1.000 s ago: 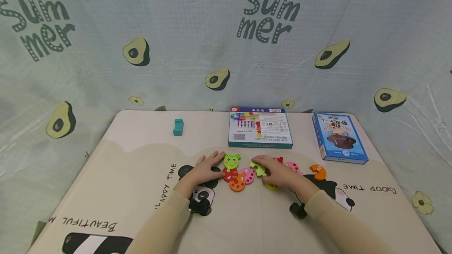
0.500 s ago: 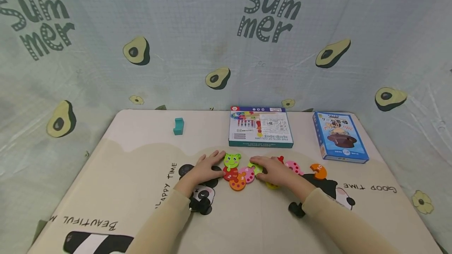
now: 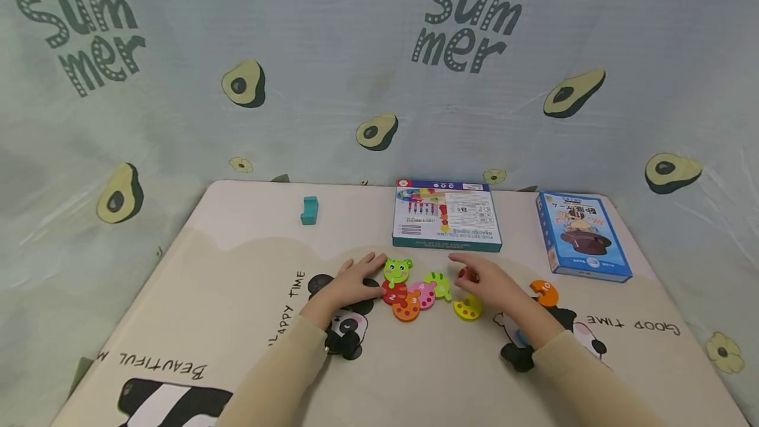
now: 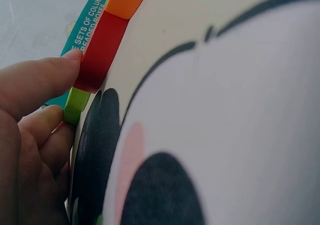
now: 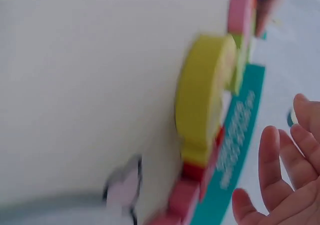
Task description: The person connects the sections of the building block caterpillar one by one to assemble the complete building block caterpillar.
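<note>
My left hand (image 3: 351,285) touches the green caterpillar head (image 3: 397,270) and the red "2" piece (image 3: 394,293). In the left wrist view its thumb lies against the red piece (image 4: 102,50), its fingers by the green one (image 4: 75,105). Orange "3" (image 3: 406,308), pink "4" (image 3: 423,295) and striped green (image 3: 439,285) pieces continue the row. My right hand (image 3: 489,282) hovers just right of the green piece, above a partly hidden red one. A separate yellow piece (image 3: 468,308) lies beside it. The right wrist view shows the hand (image 5: 287,185) with spread fingers, holding nothing.
Behind the pieces lies a flat white-and-teal box (image 3: 447,216), with a blue box (image 3: 584,236) to its right. A teal block (image 3: 309,210) sits at the back left. An orange "10" piece (image 3: 544,293) is right of my right hand. Pink pieces (image 5: 182,197) show beyond the yellow one.
My right hand has let go of the striped green piece, which now lies against the pink one, and has moved right. The head view has shifted slightly; my left hand stays at the head and red pieces.
</note>
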The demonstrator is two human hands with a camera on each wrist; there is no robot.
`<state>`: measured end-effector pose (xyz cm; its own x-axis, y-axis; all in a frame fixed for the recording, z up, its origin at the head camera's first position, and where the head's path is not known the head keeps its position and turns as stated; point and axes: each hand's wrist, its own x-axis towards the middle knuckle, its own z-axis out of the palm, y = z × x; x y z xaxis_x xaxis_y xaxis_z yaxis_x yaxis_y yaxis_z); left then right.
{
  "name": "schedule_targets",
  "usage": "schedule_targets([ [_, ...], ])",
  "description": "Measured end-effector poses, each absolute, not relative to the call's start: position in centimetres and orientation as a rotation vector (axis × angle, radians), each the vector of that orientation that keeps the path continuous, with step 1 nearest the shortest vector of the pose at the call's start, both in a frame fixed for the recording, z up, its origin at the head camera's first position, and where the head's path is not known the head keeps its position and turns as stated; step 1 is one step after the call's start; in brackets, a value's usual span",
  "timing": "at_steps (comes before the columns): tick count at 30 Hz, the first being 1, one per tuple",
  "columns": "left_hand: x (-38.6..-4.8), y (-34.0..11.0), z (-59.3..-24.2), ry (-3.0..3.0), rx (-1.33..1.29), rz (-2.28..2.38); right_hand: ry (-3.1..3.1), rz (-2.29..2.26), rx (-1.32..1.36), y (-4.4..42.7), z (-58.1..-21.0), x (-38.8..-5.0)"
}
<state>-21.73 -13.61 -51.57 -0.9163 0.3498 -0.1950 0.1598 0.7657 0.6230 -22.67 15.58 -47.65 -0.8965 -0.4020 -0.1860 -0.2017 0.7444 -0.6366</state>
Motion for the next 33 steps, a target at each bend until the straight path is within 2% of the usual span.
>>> schedule_targets([
  [5,-21.8,-13.6,-51.6,2.647,0.398,0.890,2.696,-0.982,-0.473,18.4,-47.0,-22.1],
  [14,-22.0,-13.5,-51.5,2.629,0.385,0.891,2.760,-0.989,-0.420,21.9,-48.1,-20.3],
  [33,-21.9,-13.3,-51.3,2.635,0.351,0.877,2.778,-0.895,-0.359,25.0,-48.8,-19.0],
])
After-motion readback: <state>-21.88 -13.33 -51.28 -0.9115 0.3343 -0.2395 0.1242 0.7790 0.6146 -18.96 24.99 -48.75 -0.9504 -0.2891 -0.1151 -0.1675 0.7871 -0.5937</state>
